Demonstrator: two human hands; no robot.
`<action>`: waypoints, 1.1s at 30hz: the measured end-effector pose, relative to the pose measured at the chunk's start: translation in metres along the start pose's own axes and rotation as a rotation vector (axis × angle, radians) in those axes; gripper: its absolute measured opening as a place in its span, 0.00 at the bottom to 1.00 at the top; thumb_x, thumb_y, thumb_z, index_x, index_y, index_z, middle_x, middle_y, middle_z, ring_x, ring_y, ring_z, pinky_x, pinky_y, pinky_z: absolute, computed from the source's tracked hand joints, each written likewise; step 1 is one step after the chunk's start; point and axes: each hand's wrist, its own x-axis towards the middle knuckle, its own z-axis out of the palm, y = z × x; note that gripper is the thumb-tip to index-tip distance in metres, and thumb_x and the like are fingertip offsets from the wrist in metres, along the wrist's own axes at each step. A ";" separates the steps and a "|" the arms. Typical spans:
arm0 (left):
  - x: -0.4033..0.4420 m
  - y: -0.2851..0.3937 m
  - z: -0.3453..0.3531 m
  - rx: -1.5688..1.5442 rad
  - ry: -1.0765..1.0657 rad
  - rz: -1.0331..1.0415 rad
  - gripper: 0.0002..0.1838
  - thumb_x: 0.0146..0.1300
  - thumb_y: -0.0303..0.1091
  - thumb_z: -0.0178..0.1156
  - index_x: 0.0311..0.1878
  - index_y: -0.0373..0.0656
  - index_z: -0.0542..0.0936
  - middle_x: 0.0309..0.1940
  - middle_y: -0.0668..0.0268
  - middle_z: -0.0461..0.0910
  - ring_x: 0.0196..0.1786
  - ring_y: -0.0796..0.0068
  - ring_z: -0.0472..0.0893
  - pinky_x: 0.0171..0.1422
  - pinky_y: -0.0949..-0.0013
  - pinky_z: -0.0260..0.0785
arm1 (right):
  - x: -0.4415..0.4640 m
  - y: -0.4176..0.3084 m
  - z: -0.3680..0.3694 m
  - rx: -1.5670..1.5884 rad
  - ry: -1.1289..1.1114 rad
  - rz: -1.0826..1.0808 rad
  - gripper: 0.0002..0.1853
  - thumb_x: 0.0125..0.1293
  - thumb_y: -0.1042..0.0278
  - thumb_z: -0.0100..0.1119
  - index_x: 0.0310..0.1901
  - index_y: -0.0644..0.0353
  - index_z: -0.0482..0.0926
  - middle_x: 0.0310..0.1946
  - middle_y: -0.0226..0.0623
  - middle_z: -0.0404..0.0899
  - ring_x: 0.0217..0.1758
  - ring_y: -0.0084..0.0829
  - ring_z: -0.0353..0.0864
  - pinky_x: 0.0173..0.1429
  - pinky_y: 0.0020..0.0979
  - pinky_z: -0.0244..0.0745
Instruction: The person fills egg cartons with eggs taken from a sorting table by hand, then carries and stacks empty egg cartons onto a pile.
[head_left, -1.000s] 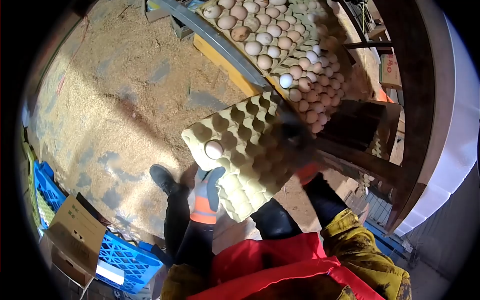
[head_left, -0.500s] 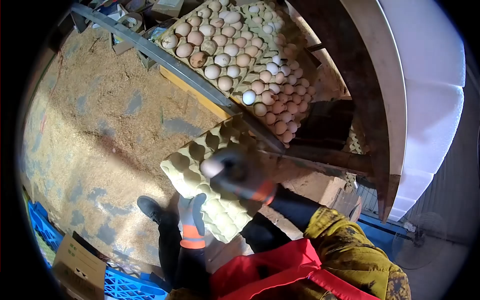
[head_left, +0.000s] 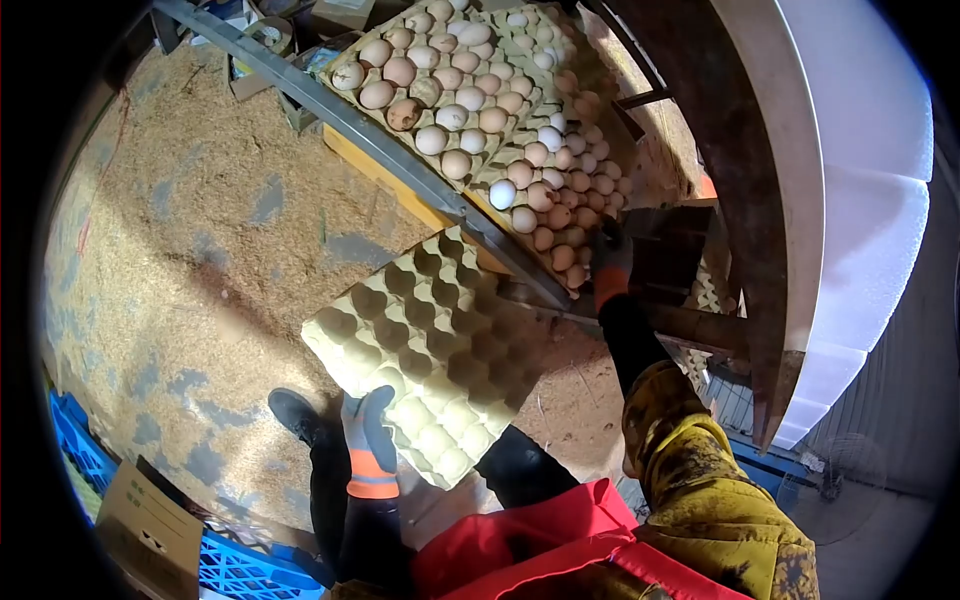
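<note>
My left hand (head_left: 369, 432), in a grey glove with an orange cuff, grips the near left edge of a pale pulp egg tray (head_left: 440, 415). The tray is tilted, and its visible cups hold no eggs. My right hand (head_left: 611, 250), gloved alike, reaches to the right edge of a crowd of brown and white eggs (head_left: 560, 197). Its fingers are dark and partly lost in shadow, so whether they hold an egg is unclear. Left of that crowd, a filled egg tray (head_left: 425, 92) carries brown and cream eggs, one with a dark stain.
A metal rail (head_left: 345, 108) runs diagonally between the eggs and the litter-covered floor (head_left: 190, 250). On the right a curved rusty frame (head_left: 745, 200) hangs close to my arm. Blue crates (head_left: 250, 570) and a cardboard box (head_left: 150, 530) stand at lower left.
My right hand has moved from above the tray to the right edge of the eggs. The pale rounded blur at its fingertips no longer shows. The held tray has shifted slightly left.
</note>
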 end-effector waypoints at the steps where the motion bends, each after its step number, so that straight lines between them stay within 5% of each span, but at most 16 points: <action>1: 0.000 0.000 0.001 0.005 0.008 0.031 0.16 0.63 0.27 0.59 0.54 0.36 0.78 0.44 0.66 0.81 0.45 0.76 0.80 0.50 0.73 0.74 | -0.001 -0.006 0.002 -0.179 0.007 -0.036 0.22 0.70 0.59 0.60 0.62 0.58 0.76 0.58 0.45 0.78 0.58 0.44 0.79 0.60 0.42 0.75; 3: 0.001 -0.002 -0.004 0.022 0.022 -0.046 0.16 0.63 0.27 0.59 0.54 0.35 0.78 0.44 0.66 0.81 0.45 0.76 0.80 0.50 0.73 0.74 | 0.002 -0.012 0.007 -0.531 0.022 -0.115 0.22 0.70 0.58 0.59 0.63 0.56 0.76 0.58 0.46 0.77 0.60 0.47 0.78 0.62 0.43 0.74; 6: 0.006 -0.012 -0.009 -0.050 -0.009 -0.040 0.17 0.63 0.27 0.60 0.55 0.35 0.78 0.44 0.66 0.82 0.45 0.76 0.80 0.50 0.74 0.74 | 0.014 -0.020 -0.010 -0.336 -0.159 0.021 0.25 0.70 0.57 0.59 0.65 0.56 0.75 0.57 0.46 0.77 0.60 0.48 0.76 0.63 0.41 0.72; 9: 0.003 -0.013 -0.010 -0.163 -0.051 0.032 0.15 0.65 0.26 0.55 0.55 0.35 0.77 0.42 0.65 0.79 0.44 0.73 0.79 0.50 0.71 0.73 | -0.013 -0.031 -0.015 -0.040 -0.175 -0.128 0.27 0.69 0.57 0.60 0.66 0.59 0.73 0.57 0.45 0.78 0.60 0.44 0.78 0.62 0.38 0.73; 12: -0.018 -0.015 -0.045 -0.236 -0.047 0.050 0.12 0.69 0.24 0.48 0.53 0.37 0.75 0.37 0.66 0.73 0.40 0.71 0.76 0.47 0.67 0.73 | -0.079 -0.063 -0.025 0.182 -0.629 -0.096 0.29 0.70 0.56 0.62 0.66 0.64 0.71 0.58 0.41 0.79 0.59 0.37 0.78 0.63 0.35 0.73; 16: -0.089 0.036 -0.091 -0.167 -0.062 0.193 0.13 0.68 0.26 0.50 0.53 0.40 0.76 0.44 0.62 0.77 0.47 0.66 0.79 0.53 0.63 0.75 | -0.161 -0.116 -0.053 0.305 -1.075 0.159 0.23 0.73 0.61 0.59 0.63 0.67 0.75 0.60 0.38 0.78 0.61 0.33 0.77 0.69 0.31 0.68; 18: -0.133 0.075 -0.099 -0.242 -0.020 0.239 0.15 0.66 0.26 0.52 0.55 0.41 0.76 0.49 0.58 0.79 0.51 0.61 0.81 0.58 0.62 0.75 | -0.185 -0.176 -0.055 0.499 -1.203 0.256 0.31 0.71 0.66 0.61 0.71 0.65 0.61 0.67 0.38 0.69 0.66 0.30 0.70 0.71 0.31 0.65; 20: -0.189 0.137 -0.093 -0.577 0.030 0.071 0.21 0.63 0.32 0.58 0.60 0.44 0.77 0.51 0.60 0.81 0.51 0.62 0.82 0.57 0.59 0.75 | -0.207 -0.259 -0.065 0.633 -1.323 0.222 0.43 0.70 0.70 0.63 0.78 0.64 0.47 0.74 0.39 0.61 0.72 0.28 0.63 0.74 0.30 0.61; 22: -0.263 0.198 -0.086 -0.678 0.082 0.118 0.23 0.62 0.34 0.60 0.62 0.45 0.76 0.53 0.59 0.81 0.51 0.60 0.83 0.57 0.54 0.76 | -0.236 -0.357 -0.095 0.548 -1.468 0.039 0.44 0.67 0.70 0.65 0.78 0.64 0.48 0.78 0.40 0.53 0.81 0.31 0.50 0.78 0.34 0.55; 25: -0.334 0.223 -0.154 -0.619 0.261 0.211 0.28 0.62 0.36 0.60 0.67 0.43 0.73 0.56 0.57 0.81 0.53 0.56 0.82 0.60 0.53 0.75 | -0.293 -0.441 -0.097 0.324 -1.448 -0.178 0.47 0.63 0.73 0.68 0.77 0.67 0.47 0.73 0.46 0.61 0.75 0.35 0.61 0.73 0.34 0.63; 30: -0.366 0.248 -0.134 -0.643 0.329 0.557 0.29 0.65 0.29 0.56 0.71 0.39 0.68 0.62 0.54 0.77 0.60 0.58 0.80 0.66 0.55 0.73 | -0.258 -0.478 -0.069 0.452 -1.803 -0.030 0.42 0.67 0.71 0.68 0.76 0.66 0.54 0.72 0.39 0.65 0.72 0.28 0.64 0.73 0.32 0.62; 31: -0.404 0.273 -0.171 -0.682 0.281 0.545 0.29 0.67 0.27 0.54 0.72 0.39 0.66 0.67 0.54 0.73 0.66 0.57 0.75 0.71 0.56 0.68 | -0.300 -0.551 -0.093 0.404 -1.782 0.004 0.40 0.67 0.71 0.67 0.76 0.66 0.56 0.71 0.39 0.66 0.70 0.28 0.66 0.72 0.31 0.63; 33: -0.453 0.306 -0.195 -0.279 0.395 0.622 0.29 0.69 0.27 0.53 0.73 0.41 0.65 0.70 0.54 0.69 0.70 0.56 0.72 0.74 0.55 0.65 | -0.334 -0.620 -0.101 0.350 -1.776 0.022 0.38 0.68 0.71 0.66 0.75 0.66 0.58 0.71 0.38 0.67 0.69 0.27 0.68 0.71 0.31 0.64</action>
